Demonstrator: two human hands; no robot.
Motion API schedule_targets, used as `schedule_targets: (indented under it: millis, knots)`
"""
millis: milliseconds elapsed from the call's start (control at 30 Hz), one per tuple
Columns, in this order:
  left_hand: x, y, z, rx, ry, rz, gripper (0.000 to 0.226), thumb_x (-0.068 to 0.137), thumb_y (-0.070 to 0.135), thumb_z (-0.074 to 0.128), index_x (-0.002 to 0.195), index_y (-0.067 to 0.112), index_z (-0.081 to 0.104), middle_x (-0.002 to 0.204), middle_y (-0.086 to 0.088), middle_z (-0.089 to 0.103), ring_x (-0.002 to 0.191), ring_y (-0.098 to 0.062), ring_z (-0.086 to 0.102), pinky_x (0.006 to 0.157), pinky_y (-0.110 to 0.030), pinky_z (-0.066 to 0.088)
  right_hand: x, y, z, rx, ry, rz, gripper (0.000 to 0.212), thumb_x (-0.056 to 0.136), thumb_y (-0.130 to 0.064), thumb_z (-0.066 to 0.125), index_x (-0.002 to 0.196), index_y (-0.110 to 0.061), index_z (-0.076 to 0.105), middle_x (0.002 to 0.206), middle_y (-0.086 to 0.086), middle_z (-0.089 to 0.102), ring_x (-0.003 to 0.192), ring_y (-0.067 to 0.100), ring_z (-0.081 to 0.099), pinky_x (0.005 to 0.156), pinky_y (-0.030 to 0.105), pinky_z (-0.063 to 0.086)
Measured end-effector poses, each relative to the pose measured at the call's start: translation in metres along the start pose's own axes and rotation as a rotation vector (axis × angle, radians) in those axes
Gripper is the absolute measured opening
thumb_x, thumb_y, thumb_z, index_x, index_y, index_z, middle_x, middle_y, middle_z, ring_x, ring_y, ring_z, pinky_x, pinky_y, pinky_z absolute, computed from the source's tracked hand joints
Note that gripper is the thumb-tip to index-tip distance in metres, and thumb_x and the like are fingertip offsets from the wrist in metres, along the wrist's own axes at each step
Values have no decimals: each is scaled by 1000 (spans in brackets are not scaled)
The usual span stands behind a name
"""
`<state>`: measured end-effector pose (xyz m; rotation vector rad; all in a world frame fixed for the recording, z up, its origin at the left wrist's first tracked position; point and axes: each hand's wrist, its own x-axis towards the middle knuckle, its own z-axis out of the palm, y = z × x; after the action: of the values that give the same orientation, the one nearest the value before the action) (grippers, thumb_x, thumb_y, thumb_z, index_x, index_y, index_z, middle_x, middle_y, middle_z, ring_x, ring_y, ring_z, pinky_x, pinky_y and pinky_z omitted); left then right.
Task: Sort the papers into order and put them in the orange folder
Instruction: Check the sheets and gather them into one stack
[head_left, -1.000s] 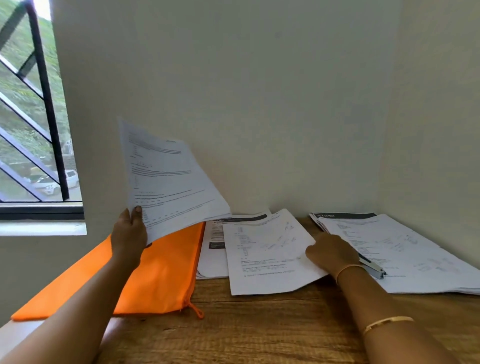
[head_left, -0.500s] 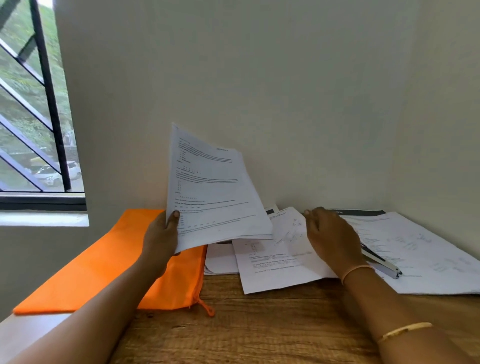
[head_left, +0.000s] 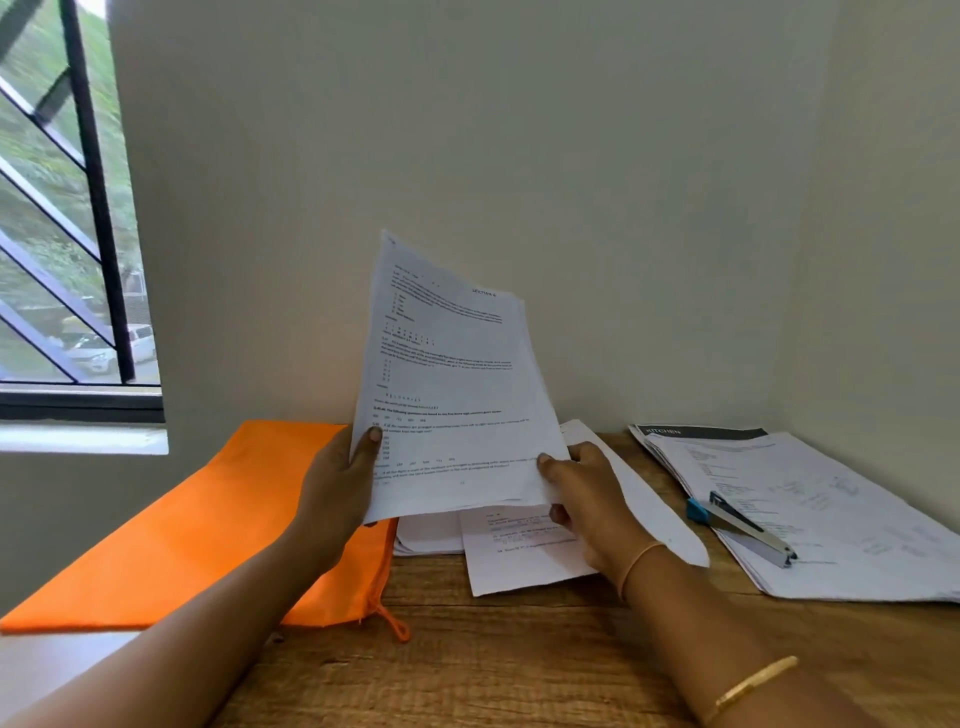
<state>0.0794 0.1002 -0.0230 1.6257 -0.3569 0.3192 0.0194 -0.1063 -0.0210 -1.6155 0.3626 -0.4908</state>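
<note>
Both hands hold up a thin stack of printed papers (head_left: 447, 384) in front of the wall. My left hand (head_left: 337, 483) grips its lower left corner, thumb on the front. My right hand (head_left: 587, 493) pinches its lower right corner. The orange folder (head_left: 208, 525) lies flat on the left, its zip pull hanging at the near corner. Under the raised stack, loose printed sheets (head_left: 519, 556) lie on the wooden table (head_left: 519, 665), one partly hidden by my right hand.
A second pile of papers (head_left: 810, 514) lies at the right, topped by a grey and blue stapler (head_left: 743, 530). A barred window (head_left: 67, 218) is at the left. Walls close in the back and right.
My left hand carried the stack rightward to the centre and turned it more upright. My right hand lifted off the sheets on the table and took hold of the stack's lower right corner.
</note>
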Motion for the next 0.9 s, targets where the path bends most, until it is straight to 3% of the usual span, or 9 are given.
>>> schedule_targets:
  millis: [133, 267, 433, 633, 733, 800, 900]
  knots:
    - [0, -1, 1, -73, -41, -20, 16, 99, 31, 43, 102, 24, 57, 92, 1, 67, 75, -16, 63, 50, -23, 45, 0, -1, -3, -21, 47, -69, 4, 94, -18, 54, 92, -15, 53, 94, 3, 60, 78, 16, 56, 64, 29, 45]
    - [-1, -1, 0, -145, -79, -39, 21, 96, 35, 45, 107, 23, 58, 97, 0, 68, 80, -17, 64, 50, -20, 46, -2, -2, -4, -73, 92, -127, 9, 95, -19, 53, 94, -10, 57, 94, 3, 60, 78, 16, 56, 67, 31, 49]
    - [0, -2, -3, -217, -80, -72, 25, 95, 35, 47, 114, 21, 58, 106, -2, 67, 92, -21, 64, 58, -28, 50, -4, -5, -6, -89, 122, -174, 12, 95, -19, 51, 92, -12, 60, 93, 5, 63, 82, 20, 59, 77, 41, 54]
    - [4, -6, -4, -170, -47, -59, 26, 97, 30, 47, 117, 16, 57, 108, -5, 66, 93, -23, 63, 63, -32, 52, -2, -6, -14, -208, 149, -238, 34, 98, -24, 48, 91, 6, 63, 89, 19, 64, 79, 30, 62, 66, 35, 52]
    - [5, -7, -4, -151, -30, -54, 27, 98, 30, 46, 118, 16, 57, 106, -5, 66, 93, -25, 62, 62, -33, 52, -1, -3, -16, -322, 127, -277, 40, 99, -27, 44, 70, -4, 57, 71, 13, 57, 72, 30, 59, 67, 39, 51]
    - [7, -8, -5, -143, -27, -52, 24, 98, 30, 45, 115, 17, 57, 105, -5, 66, 93, -25, 62, 64, -33, 52, 0, -1, -17, -371, 142, -290, 44, 100, -26, 42, 60, -10, 48, 62, 5, 49, 63, 23, 52, 61, 35, 45]
    - [7, -9, -5, -105, -35, -36, 17, 99, 32, 44, 102, 23, 59, 98, -5, 67, 86, -26, 62, 62, -37, 51, 1, -1, -22, -387, 204, -305, 43, 101, -22, 41, 59, -11, 46, 62, 5, 48, 61, 19, 47, 55, 28, 35]
